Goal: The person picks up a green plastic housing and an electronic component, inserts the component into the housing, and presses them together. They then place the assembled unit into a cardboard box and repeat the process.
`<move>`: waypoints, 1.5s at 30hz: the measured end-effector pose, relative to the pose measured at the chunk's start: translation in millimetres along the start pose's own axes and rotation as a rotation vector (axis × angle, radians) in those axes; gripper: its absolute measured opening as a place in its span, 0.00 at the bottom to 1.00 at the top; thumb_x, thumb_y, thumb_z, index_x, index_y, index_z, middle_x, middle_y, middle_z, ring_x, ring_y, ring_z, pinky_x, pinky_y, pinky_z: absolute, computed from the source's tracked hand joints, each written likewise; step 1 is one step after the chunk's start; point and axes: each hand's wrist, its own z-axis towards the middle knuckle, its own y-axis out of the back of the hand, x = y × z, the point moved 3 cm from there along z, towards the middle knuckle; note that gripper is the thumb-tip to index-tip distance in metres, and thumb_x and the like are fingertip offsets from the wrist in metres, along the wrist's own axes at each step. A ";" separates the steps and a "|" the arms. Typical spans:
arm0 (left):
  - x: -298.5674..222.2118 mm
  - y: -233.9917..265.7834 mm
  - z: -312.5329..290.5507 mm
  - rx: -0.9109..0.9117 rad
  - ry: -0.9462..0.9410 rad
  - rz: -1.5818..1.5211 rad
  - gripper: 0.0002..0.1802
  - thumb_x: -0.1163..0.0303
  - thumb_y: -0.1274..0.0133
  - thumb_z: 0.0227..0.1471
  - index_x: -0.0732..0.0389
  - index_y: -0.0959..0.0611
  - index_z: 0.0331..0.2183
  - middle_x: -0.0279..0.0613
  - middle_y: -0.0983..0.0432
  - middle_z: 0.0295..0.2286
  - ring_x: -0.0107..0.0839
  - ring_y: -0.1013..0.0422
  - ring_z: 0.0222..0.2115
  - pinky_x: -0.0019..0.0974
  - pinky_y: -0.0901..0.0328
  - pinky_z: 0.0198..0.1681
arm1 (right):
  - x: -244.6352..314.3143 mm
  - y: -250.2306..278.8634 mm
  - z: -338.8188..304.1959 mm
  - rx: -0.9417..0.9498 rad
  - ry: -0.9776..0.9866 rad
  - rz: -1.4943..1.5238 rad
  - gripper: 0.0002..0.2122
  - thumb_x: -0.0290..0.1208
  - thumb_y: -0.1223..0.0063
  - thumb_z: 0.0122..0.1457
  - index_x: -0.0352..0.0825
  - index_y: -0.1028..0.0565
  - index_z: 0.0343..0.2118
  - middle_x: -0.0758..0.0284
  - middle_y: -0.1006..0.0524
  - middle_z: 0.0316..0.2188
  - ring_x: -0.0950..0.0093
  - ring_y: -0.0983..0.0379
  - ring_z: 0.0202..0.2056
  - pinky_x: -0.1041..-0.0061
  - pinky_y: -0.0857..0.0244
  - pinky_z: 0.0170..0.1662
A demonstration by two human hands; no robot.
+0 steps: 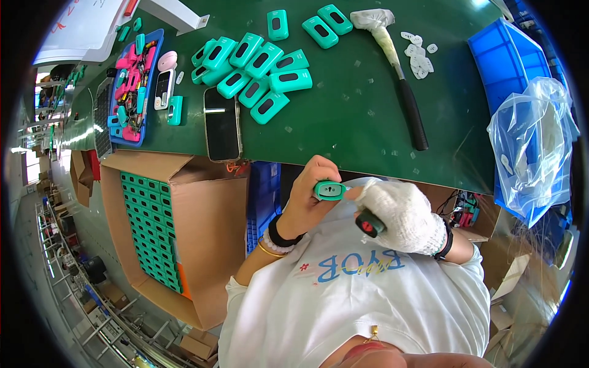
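Observation:
My bare left hand (310, 199) is closed round a small teal plastic case (330, 191), its end with a grey inset and dark holes turned up. Close to its right, my right hand (402, 214) wears a white knitted glove with bare fingertips and grips a tool with a thick black handle (370, 224) and a red butt end. The tool's working tip cannot be made out; the right fingertips are at the case's edge. Beyond my hands, several like teal cases (245, 67) with dark oval windows lie heaped on the green table (343, 135).
A hammer (412, 113) with a wrapped head lies by small white plastic pieces (419, 61). A phone (223, 126) and a blue tray (153, 61) of mixed parts are left. A carton (208, 239) holds rows of teal cases. Right stand a blue bin (500, 58) and clear plastic bag (531, 135).

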 end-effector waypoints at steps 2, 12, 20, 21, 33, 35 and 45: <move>-1.3 -0.4 1.9 0.015 -0.015 0.037 0.23 0.84 0.39 0.40 0.59 0.27 0.40 0.45 0.33 0.35 0.37 0.33 0.32 0.33 0.37 0.34 | 2.7 -1.2 0.7 0.004 0.058 -0.078 0.23 0.24 0.39 0.43 0.37 0.27 0.47 0.64 0.23 0.29 0.64 0.24 0.27 0.68 0.32 0.29; -0.5 -6.6 2.0 0.042 0.013 0.149 0.24 0.86 0.38 0.39 0.58 0.26 0.40 0.46 0.33 0.35 0.39 0.33 0.32 0.35 0.36 0.34 | 3.1 -12.1 -9.5 -0.034 0.034 -0.505 0.22 0.27 0.37 0.42 0.38 0.24 0.44 0.68 0.31 0.23 0.67 0.28 0.24 0.67 0.36 0.23; -0.2 -6.3 1.5 0.080 0.022 0.043 0.24 0.85 0.38 0.39 0.58 0.26 0.40 0.44 0.33 0.35 0.37 0.33 0.33 0.34 0.37 0.34 | -1.8 -1.1 -6.6 0.004 0.045 -0.198 0.24 0.28 0.37 0.41 0.39 0.25 0.46 0.67 0.30 0.24 0.66 0.27 0.25 0.67 0.35 0.25; -1.0 -5.5 2.6 0.088 0.010 0.046 0.24 0.85 0.39 0.39 0.58 0.26 0.40 0.44 0.33 0.35 0.37 0.33 0.33 0.34 0.37 0.35 | -1.4 -0.4 -5.9 0.010 0.040 -0.139 0.24 0.28 0.37 0.41 0.39 0.25 0.46 0.66 0.29 0.24 0.65 0.27 0.25 0.67 0.35 0.25; -1.1 1.9 -7.5 0.062 -0.004 0.228 0.16 0.75 0.39 0.47 0.58 0.26 0.39 0.43 0.33 0.35 0.36 0.34 0.33 0.35 0.37 0.36 | 2.2 -14.6 0.4 0.145 -0.019 0.013 0.28 0.20 0.39 0.39 0.34 0.28 0.50 0.63 0.26 0.28 0.64 0.25 0.27 0.69 0.32 0.29; 0.2 1.3 -10.7 0.088 0.002 0.205 0.16 0.75 0.39 0.46 0.58 0.26 0.38 0.43 0.32 0.36 0.37 0.34 0.34 0.36 0.37 0.38 | 1.3 -22.0 2.5 0.147 0.040 0.053 0.28 0.19 0.40 0.39 0.34 0.28 0.49 0.63 0.26 0.27 0.65 0.25 0.26 0.70 0.33 0.29; -75.5 133.2 -89.0 -0.996 0.177 0.570 0.34 0.75 0.43 0.52 0.67 0.38 0.58 0.33 0.32 0.34 0.24 0.35 0.32 0.31 0.35 0.38 | 3.3 -25.5 -0.9 -0.059 -0.045 0.242 0.26 0.14 0.46 0.38 0.29 0.28 0.46 0.67 0.25 0.21 0.71 0.26 0.23 0.73 0.32 0.33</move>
